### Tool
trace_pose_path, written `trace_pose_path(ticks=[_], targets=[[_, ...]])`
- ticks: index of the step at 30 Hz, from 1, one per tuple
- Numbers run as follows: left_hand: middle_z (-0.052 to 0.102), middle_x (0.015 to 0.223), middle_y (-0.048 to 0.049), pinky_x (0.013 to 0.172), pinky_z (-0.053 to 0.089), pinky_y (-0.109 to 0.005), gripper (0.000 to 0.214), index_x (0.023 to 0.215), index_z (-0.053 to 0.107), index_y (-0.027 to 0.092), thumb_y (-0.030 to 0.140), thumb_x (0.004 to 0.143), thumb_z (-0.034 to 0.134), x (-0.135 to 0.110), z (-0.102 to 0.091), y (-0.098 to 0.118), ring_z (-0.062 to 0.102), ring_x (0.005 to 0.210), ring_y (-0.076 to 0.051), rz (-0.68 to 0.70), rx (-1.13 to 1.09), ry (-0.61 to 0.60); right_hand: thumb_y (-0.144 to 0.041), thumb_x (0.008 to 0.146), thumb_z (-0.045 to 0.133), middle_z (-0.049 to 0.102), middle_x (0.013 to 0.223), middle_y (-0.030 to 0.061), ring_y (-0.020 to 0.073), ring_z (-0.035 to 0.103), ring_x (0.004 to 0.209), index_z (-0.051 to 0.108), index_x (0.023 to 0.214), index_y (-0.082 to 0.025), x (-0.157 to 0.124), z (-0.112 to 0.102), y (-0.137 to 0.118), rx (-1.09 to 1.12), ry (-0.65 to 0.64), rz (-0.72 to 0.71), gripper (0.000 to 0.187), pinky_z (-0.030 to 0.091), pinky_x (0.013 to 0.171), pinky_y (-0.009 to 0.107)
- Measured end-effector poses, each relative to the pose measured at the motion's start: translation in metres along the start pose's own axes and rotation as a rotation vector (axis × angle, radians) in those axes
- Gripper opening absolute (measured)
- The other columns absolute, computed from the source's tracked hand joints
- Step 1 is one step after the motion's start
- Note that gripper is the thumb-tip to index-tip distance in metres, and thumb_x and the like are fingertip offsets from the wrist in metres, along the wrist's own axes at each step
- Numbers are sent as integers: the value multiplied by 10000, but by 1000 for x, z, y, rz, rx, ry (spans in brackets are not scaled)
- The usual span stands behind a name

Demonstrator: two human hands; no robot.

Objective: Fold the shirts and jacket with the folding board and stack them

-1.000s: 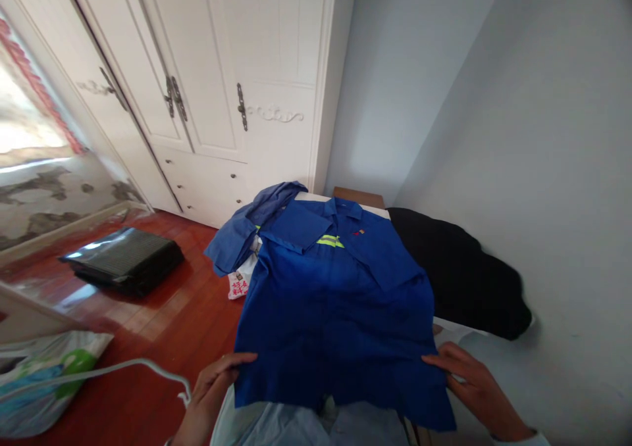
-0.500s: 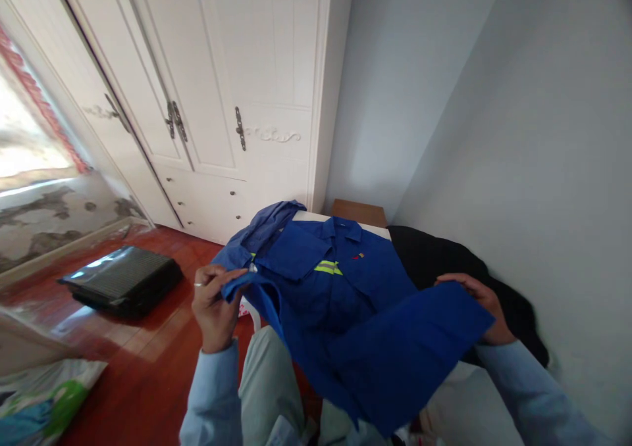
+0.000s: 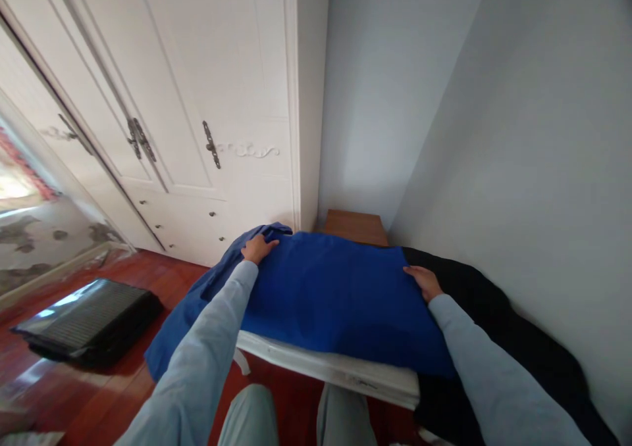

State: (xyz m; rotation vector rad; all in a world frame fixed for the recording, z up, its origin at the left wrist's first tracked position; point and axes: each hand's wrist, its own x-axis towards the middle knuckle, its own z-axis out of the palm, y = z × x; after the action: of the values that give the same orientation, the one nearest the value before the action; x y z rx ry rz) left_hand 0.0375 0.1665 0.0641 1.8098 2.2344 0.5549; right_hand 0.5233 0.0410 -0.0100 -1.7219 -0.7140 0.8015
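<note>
A bright blue work shirt [image 3: 336, 295] lies folded over on a white table [image 3: 340, 370] in front of me. My left hand [image 3: 257, 247] rests on its far left corner with the fingers bent over the cloth edge. My right hand [image 3: 422, 281] lies on the far right corner, fingers flat and pressed to the fabric. A second, darker blue garment [image 3: 197, 295] hangs off the table's left side under my left arm. Both my sleeves are light blue.
A black garment [image 3: 494, 321] lies along the grey wall at the right. Behind the table stands a brown wooden stand [image 3: 353, 225]. White wardrobe doors [image 3: 197, 104] fill the left. A black flat case [image 3: 83, 318] lies on the red wood floor.
Both hands lifted the shirt's near hem and carried it away from me onto the collar end. The shirt now lies folded in half, and my hands rest on its far corners.
</note>
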Motion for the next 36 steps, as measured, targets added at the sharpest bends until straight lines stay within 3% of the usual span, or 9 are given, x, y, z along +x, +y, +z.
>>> trace_pose_path(ticks=[4,6,10,14,18,23,29,31,36], targets=[[691,1206,-215,906,500,-492,480,1121,695,174,543,816,649,3,32,-30,605,1188,-409,27,96,-39,-356,610,768,720,778,77,187,676,716,720,850,-123,8,-19,32,-64,-22,18,337,540,641,266],[692,1196,-215,901,505,-454,507,1126,697,162,559,817,640,8,34,-40,622,1160,-391,21,65,-40,-384,628,774,734,868,93,189,688,768,725,911,-121,11,-25,39,-60,-46,6,390,553,671,265],[742,913,-118,776,514,-331,299,884,738,151,414,745,723,25,24,-47,693,910,-298,32,-125,-139,-434,618,799,733,932,99,184,685,795,713,954,-129,11,-30,41,30,-78,-6,463,566,689,260],[724,837,-56,649,484,-256,346,934,724,137,452,854,605,32,15,-42,667,755,-199,89,-237,-96,-471,627,783,728,963,79,161,671,784,698,1034,-136,6,-31,44,119,-25,-63,534,562,682,236],[734,941,-80,698,495,-260,351,1093,692,118,367,887,553,38,22,-34,669,819,-193,113,-270,-12,-355,647,759,725,928,77,147,658,747,689,997,-140,7,-32,45,113,74,7,418,550,645,220],[731,843,-86,770,517,-315,296,948,732,150,382,766,710,50,38,-27,685,840,-248,115,-157,-116,-373,675,788,718,922,126,185,671,728,670,1004,-116,22,-32,33,5,-150,115,434,540,609,264],[649,1311,-134,1022,451,-341,591,1328,605,176,307,761,706,60,48,-8,589,1234,-307,288,2,-132,-285,642,825,683,1135,163,234,674,977,631,1252,-111,51,-9,5,-324,-98,-92,663,554,829,321],[626,1356,-137,1067,418,-337,611,1340,600,183,269,746,712,62,52,-1,554,1287,-304,340,51,-161,-254,660,793,682,1145,137,230,657,1023,660,1215,-128,59,0,-1,-471,-98,-200,584,527,904,331],[689,1213,-173,1003,466,-432,392,1159,713,178,272,780,674,67,57,2,622,1176,-360,346,203,-230,-212,727,688,706,981,67,200,636,955,716,792,-167,67,0,-4,-629,-127,-325,84,464,954,313]])
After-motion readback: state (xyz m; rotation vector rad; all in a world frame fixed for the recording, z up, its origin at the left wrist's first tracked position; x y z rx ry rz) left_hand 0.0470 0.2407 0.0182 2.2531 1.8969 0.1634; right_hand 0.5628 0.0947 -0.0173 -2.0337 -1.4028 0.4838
